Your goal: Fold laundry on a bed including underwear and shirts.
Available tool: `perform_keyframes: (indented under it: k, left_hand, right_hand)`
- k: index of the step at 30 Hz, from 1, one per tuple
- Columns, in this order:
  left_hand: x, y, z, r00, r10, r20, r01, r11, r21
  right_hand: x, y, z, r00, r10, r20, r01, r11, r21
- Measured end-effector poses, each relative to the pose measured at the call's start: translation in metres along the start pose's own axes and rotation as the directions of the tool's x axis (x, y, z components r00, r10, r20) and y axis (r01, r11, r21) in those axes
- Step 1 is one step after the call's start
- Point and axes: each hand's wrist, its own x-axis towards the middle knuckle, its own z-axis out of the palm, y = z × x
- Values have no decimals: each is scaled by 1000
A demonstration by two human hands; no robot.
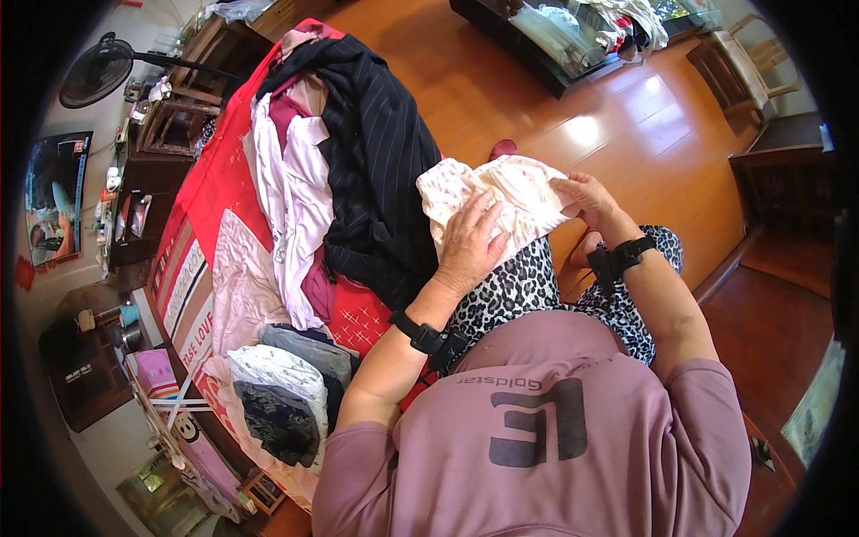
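A cream garment (528,183) with a small faint print lies over my lap, on top of leopard-print trousers (514,285). It is partly bunched, so I cannot tell its kind. My left hand (472,234) rests flat on its left part with fingers spread. At the right edge of the cloth, my right hand (586,199) pinches a corner between thumb and fingers. To the left, a black pinstriped garment (376,152) is spread out beside a pale lilac garment (302,179).
Folded clothes (279,398) are stacked on the red patterned bedding (199,201) at my left. A standing fan (98,72) and a lit screen (55,201) are farther left. Ahead stands a glass-topped table (573,40) with clothes on it. A wooden chair (738,72) stands at far right.
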Motion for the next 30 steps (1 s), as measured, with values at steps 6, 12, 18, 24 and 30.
perform_keyframes:
  k: [6, 12, 18, 24, 30]
  left_hand:
    - [0, 2, 7, 991, -20, 133, 1, 990, 138]
    - [-13, -15, -7, 975, -205, 90, 224, 898, -378]
    - [-60, -49, -62, 975, -221, -15, 215, 963, -164]
    - [-14, -103, -52, 827, -529, -187, 413, 800, -436]
    - [44, -101, -54, 650, -655, 386, 723, 377, -578]
  right_hand:
    - [-28, -62, 64, 959, -284, 10, 271, 902, -336]
    - [-48, -41, 158, 426, -543, 724, 826, -93, -556]
    - [-65, -15, 147, 557, -197, 807, 802, -126, -584]
    - [-76, -14, 155, 506, -139, 851, 803, -284, -524]
    - [-75, 3, 159, 640, -193, 743, 652, -374, -659]
